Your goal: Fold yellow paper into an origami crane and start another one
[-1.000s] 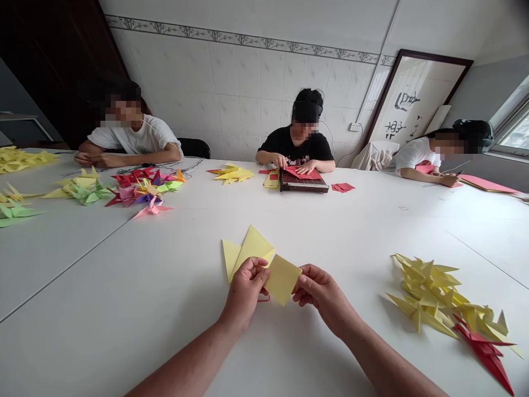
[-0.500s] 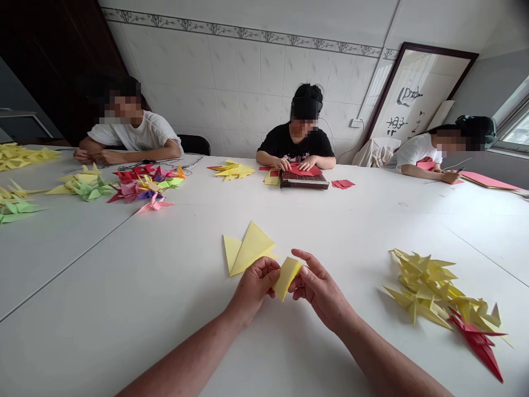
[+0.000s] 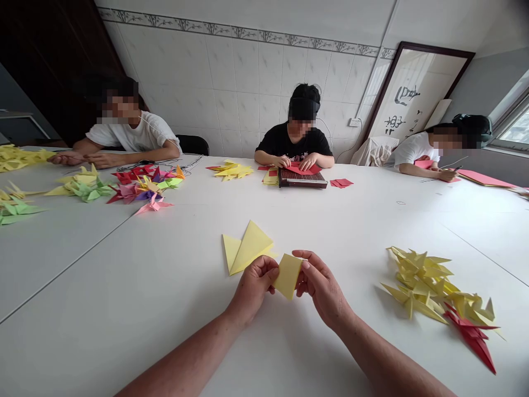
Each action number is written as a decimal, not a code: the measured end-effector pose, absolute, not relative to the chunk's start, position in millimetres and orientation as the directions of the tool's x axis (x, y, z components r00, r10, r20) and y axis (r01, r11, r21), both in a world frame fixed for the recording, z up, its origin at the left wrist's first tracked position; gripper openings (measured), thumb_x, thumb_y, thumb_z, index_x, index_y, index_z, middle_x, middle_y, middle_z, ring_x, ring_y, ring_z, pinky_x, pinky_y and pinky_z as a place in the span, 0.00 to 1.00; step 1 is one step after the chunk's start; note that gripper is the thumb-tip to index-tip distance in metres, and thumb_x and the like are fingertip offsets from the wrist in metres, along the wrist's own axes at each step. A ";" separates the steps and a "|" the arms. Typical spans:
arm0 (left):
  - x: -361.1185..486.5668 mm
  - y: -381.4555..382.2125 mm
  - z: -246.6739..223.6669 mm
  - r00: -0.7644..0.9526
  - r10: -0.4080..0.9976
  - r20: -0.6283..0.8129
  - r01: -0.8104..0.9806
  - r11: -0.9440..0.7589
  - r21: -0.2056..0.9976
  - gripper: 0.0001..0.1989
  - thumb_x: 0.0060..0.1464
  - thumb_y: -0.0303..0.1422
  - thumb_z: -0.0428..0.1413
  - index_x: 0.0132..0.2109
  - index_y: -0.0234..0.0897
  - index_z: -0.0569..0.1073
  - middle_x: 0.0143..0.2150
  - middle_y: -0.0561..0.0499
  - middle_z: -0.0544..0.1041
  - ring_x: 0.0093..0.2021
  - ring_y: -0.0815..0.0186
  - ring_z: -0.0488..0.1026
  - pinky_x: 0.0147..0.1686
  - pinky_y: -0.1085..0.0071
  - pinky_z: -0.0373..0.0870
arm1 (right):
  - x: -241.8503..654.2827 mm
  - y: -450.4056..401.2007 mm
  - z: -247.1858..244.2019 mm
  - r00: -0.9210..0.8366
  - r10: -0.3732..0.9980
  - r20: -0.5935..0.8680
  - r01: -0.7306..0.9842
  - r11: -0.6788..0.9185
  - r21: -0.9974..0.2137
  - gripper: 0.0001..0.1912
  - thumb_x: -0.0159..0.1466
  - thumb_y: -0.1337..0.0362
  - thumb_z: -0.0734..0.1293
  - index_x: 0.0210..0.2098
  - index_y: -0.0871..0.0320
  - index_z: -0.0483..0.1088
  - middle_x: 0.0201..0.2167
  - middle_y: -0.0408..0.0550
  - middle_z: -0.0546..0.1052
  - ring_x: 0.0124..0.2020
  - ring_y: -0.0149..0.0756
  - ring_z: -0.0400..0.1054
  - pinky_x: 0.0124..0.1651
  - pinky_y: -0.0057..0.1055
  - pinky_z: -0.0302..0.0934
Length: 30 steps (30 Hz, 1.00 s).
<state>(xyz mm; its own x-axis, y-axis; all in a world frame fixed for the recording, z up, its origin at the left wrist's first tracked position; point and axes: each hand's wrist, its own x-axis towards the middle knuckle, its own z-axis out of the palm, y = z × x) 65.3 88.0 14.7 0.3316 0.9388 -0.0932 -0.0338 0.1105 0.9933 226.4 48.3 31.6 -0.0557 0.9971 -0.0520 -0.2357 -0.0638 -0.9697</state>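
Note:
A small folded piece of yellow paper [image 3: 288, 276] is held up just above the white table [image 3: 165, 286]. My left hand [image 3: 254, 284] pinches its left edge between thumb and fingers. At its right edge, the thumb and fingers of my right hand [image 3: 321, 284] close on the paper. Just beyond my left hand lie larger folded yellow papers [image 3: 250, 247], partly overlapping each other.
Yellow folded cranes [image 3: 425, 281] and a red one [image 3: 471, 333] lie at the right. Multicoloured cranes [image 3: 144, 187] are piled at the left. Across the table, a person [image 3: 295, 138] handles red paper on a paper trimmer [image 3: 303, 179]; two other people sit either side.
The small yellow paper has turned so that its broad face shows more, between my hands. The hands of the person at the far left have moved apart, one of them further left.

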 end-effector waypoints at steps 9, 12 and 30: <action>63.2 90.1 14.0 0.284 0.950 -0.129 -0.026 0.142 0.990 0.11 0.53 0.40 0.56 0.32 0.37 0.68 0.29 0.56 0.69 0.28 0.73 0.63 0.27 0.78 0.61 | 228.5 50.8 29.5 -0.038 0.998 -0.056 -0.263 -0.064 -0.963 0.15 0.64 0.52 0.62 0.43 0.54 0.69 0.28 0.42 0.70 0.27 0.29 0.62 0.29 0.26 0.59; 63.7 90.0 14.0 0.308 0.942 -0.133 -0.063 0.160 0.985 0.11 0.52 0.40 0.57 0.32 0.37 0.68 0.29 0.56 0.69 0.28 0.73 0.63 0.26 0.78 0.60 | 229.0 51.2 28.3 -0.087 0.996 -0.034 -0.332 -0.061 -0.941 0.16 0.64 0.51 0.62 0.44 0.54 0.68 0.30 0.44 0.71 0.28 0.29 0.63 0.29 0.26 0.59; 58.3 80.0 17.0 0.500 0.853 0.149 0.126 -0.242 0.962 0.25 0.53 0.53 0.49 0.51 0.42 0.68 0.55 0.45 0.68 0.54 0.55 0.65 0.51 0.60 0.64 | 220.3 50.8 32.9 0.075 0.994 -0.074 -0.164 -0.061 -0.985 0.04 0.53 0.68 0.62 0.30 0.57 0.66 0.24 0.39 0.68 0.24 0.27 0.59 0.27 0.25 0.57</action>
